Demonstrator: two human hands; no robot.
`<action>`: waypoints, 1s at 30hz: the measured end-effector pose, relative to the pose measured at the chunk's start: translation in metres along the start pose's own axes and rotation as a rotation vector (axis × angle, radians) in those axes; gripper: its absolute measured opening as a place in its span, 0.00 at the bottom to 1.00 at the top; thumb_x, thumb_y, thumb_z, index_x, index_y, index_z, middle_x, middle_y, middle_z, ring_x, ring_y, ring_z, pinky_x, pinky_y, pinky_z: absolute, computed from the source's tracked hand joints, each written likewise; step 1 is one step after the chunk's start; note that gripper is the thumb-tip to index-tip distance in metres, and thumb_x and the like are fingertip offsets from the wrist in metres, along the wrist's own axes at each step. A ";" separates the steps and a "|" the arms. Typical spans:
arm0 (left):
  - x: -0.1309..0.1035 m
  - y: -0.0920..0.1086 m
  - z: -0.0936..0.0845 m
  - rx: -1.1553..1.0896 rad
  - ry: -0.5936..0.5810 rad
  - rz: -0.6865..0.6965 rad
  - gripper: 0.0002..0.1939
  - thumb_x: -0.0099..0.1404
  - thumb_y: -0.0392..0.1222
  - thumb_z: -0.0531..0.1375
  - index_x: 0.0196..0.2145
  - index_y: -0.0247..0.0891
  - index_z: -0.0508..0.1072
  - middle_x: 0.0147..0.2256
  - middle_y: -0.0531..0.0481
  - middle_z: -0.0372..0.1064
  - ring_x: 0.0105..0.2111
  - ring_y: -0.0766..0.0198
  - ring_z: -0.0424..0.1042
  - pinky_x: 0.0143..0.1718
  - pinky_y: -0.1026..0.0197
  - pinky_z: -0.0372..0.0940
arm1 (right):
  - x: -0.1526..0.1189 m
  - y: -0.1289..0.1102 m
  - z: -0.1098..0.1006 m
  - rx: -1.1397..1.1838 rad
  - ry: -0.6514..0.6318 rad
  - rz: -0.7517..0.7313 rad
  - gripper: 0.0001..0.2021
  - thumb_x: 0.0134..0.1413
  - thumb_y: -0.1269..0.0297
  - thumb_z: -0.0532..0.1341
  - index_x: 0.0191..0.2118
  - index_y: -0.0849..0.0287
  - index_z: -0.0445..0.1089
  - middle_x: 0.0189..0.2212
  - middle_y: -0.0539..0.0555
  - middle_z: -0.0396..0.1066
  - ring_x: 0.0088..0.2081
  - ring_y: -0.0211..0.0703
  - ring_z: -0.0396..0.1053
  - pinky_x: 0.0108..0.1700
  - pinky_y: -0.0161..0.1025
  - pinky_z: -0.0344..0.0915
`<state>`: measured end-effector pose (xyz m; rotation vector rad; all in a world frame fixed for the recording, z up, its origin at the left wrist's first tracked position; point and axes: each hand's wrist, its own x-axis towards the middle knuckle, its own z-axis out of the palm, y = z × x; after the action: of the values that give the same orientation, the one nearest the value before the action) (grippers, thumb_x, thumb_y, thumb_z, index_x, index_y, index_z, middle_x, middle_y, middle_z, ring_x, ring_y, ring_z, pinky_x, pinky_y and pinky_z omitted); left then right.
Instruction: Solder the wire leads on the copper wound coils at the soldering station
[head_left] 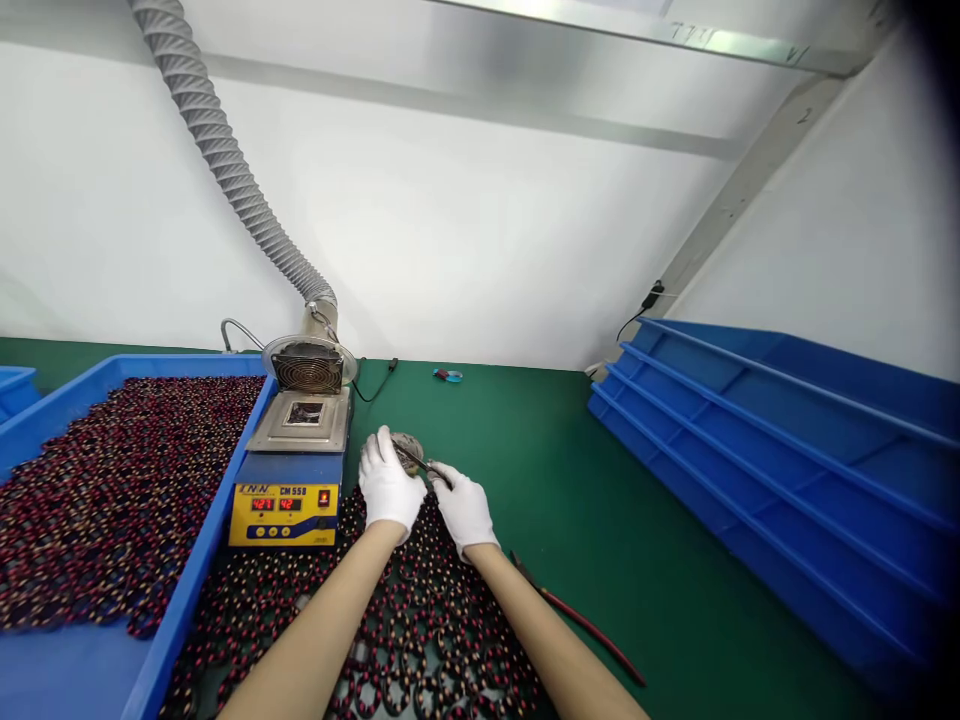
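Note:
My left hand (390, 482), in a white glove, rests at the left side of a small round greyish object (409, 449), its fingers closed near it; what they grip is hidden. My right hand (463, 507), also gloved, is closed on a thin dark tool (421, 463) that reaches across the round object toward my left hand. Many small dark rings with red and beige spots (420, 640) lie beneath and around my forearms. Left of my hands stands a blue and yellow heating unit (283, 515) with red digits and a metal top plate.
A blue tray (191, 585) of similar rings stands at the left. Red-handled pliers (581, 622) lie right of my right forearm. Stacked blue trays (750, 470) fill the right side. A grey duct hose (232, 170) comes down to the heating unit. A small blue and red item (448, 375) lies near the wall.

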<state>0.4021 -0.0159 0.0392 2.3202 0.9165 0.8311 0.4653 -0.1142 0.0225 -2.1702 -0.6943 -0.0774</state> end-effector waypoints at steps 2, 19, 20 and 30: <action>0.007 -0.002 0.009 0.016 -0.009 -0.053 0.41 0.53 0.43 0.64 0.58 0.31 0.48 0.55 0.34 0.53 0.55 0.44 0.54 0.53 0.43 0.54 | 0.000 0.000 -0.002 -0.095 -0.033 -0.033 0.14 0.54 0.65 0.53 0.44 0.51 0.72 0.40 0.51 0.75 0.42 0.45 0.72 0.46 0.39 0.66; 0.012 -0.008 0.014 0.043 -0.057 -0.135 0.36 0.57 0.49 0.62 0.57 0.33 0.51 0.49 0.39 0.61 0.49 0.50 0.62 0.49 0.46 0.59 | -0.017 -0.018 -0.050 -0.646 -0.267 -0.252 0.21 0.54 0.73 0.50 0.52 0.55 0.67 0.29 0.60 0.75 0.30 0.49 0.73 0.31 0.37 0.62; 0.012 -0.008 0.013 0.042 -0.063 -0.139 0.36 0.57 0.49 0.62 0.57 0.33 0.51 0.49 0.39 0.61 0.49 0.50 0.62 0.49 0.46 0.59 | -0.018 -0.019 -0.053 -0.641 -0.269 -0.242 0.21 0.53 0.73 0.51 0.52 0.55 0.67 0.28 0.60 0.75 0.30 0.50 0.73 0.31 0.38 0.62; -0.002 0.016 -0.009 -0.066 -0.097 -0.101 0.41 0.48 0.35 0.64 0.57 0.32 0.50 0.58 0.34 0.48 0.58 0.43 0.49 0.56 0.44 0.52 | -0.007 -0.014 -0.078 -0.189 -0.092 0.018 0.15 0.53 0.63 0.53 0.44 0.51 0.73 0.37 0.53 0.76 0.38 0.48 0.72 0.42 0.41 0.64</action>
<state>0.4015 -0.0256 0.0550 2.2172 0.9417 0.6913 0.4662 -0.1687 0.0810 -2.3725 -0.7456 -0.0345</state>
